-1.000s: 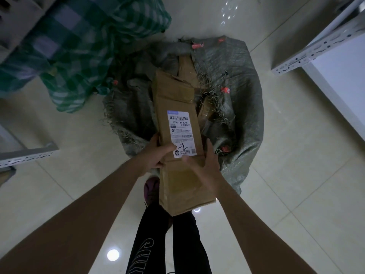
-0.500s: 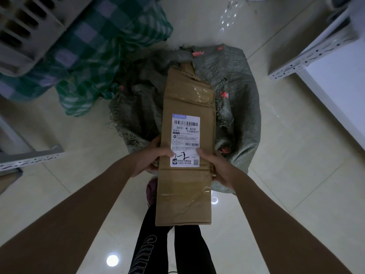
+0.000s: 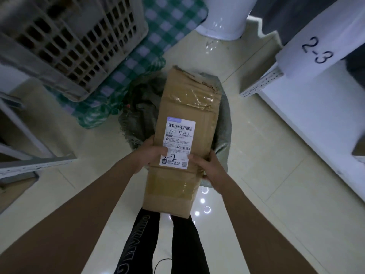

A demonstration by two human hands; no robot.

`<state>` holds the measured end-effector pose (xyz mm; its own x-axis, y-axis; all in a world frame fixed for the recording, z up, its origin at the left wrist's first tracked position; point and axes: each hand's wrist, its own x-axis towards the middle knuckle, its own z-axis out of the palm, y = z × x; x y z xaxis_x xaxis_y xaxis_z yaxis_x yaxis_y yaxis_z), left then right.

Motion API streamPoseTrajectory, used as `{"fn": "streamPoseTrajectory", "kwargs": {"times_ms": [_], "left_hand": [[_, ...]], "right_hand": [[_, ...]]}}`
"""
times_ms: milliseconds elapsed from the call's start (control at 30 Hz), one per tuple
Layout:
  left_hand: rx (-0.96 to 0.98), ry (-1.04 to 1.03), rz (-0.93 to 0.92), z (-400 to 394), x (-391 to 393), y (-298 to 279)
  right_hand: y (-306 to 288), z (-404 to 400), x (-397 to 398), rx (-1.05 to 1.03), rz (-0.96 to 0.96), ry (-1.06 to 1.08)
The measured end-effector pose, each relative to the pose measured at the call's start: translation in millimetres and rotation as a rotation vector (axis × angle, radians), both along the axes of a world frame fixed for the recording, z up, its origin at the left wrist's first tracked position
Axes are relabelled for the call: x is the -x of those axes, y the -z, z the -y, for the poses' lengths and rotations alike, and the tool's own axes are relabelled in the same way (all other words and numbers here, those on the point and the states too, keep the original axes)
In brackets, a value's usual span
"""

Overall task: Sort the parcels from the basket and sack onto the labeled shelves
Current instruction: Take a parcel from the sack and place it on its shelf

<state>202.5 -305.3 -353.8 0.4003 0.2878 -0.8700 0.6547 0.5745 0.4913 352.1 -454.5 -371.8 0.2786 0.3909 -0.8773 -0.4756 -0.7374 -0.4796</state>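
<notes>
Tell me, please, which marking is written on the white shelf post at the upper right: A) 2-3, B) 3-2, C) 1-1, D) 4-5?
A: the shelf post beside the box bears "2-3" in dark handwriting.

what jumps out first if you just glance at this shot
A long taped cardboard box fills the centre, held by the left hand and right hand above a grey sack. Its white label faces up. At upper right, a shelf sign reads 2-3.
</notes>
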Motion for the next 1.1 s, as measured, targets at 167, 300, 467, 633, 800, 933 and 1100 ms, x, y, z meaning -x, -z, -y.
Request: {"fn": "streamPoseTrajectory", "kwargs": {"times_ms": [167, 300, 467, 633, 800, 933, 1100], "left_hand": [[-0.048, 0.048, 0.012, 14.1, 6.3, -68.9], [-0.081, 0.126, 0.05, 30.8, 6.6, -122.4], [-0.175, 0.251, 0.122, 47.4, -8.9, -179.8], [-0.257, 0.377, 0.203, 58.1, -35.6, -233.4], [-0.3, 0.514, 0.311, 84.0, -74.0, -283.2], [-0.32, 0.628, 0.388, 113.7, -109.8, -318.1], [-0.408, 0.74, 0.452, 169.7, -151.0, -364.8]], "right_hand": [[-73.2, 23.9, 23.6, -0.018, 0.075, 0.085], [-126.4, 49.6, 39.8, -0.057, 0.125, 0.153], [-173.7, 74.3, 54.8, -0.145, 0.167, 0.268], [-211.5, 86.2, 49.7, -0.183, 0.321, 0.337], [-249.1, 109.1, 31.1, -0.248, 0.364, 0.4], [-278.9, 143.0, 10.0, -0.287, 0.423, 0.469], [-312.9, 195.6, -19.2, -0.348, 0.527, 0.543]]}}
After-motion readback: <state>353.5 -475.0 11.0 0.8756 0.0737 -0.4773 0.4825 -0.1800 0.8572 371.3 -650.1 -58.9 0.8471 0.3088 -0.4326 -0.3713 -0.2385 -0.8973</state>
